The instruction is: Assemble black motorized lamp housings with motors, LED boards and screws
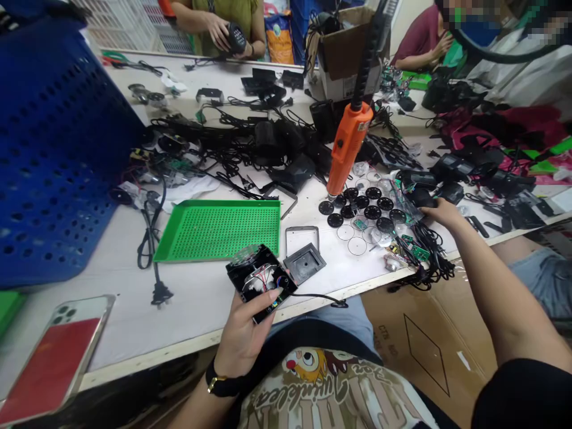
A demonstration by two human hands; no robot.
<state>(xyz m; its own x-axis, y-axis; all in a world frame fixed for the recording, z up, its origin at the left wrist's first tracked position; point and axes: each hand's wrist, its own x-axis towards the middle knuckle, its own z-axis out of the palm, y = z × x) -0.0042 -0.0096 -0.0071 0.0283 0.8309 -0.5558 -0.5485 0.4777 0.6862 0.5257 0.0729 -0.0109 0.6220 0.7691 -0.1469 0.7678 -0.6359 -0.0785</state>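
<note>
My left hand (254,319) grips an opened black plastic housing (250,268), thumb across its edge. Red and blue wires and a shiny round part show inside it, and a black cable (319,296) trails to the right. Just beyond lies a grey-black rectangular cover (305,262), beside a thin rectangular frame (302,231). My right hand (440,213) reaches into the pile at the right, against a dark rounded part (420,196); its fingers are mostly hidden. Several black slotted discs (372,212) and clear round lenses (357,245) lie left of that hand.
An orange electric screwdriver (348,146) hangs upright over the table. A green perforated tray (218,229) lies left of centre, near a blue basket (58,149) and a phone (56,357). Cables and black housings heap behind. Across the table, a person holds a black device (236,39).
</note>
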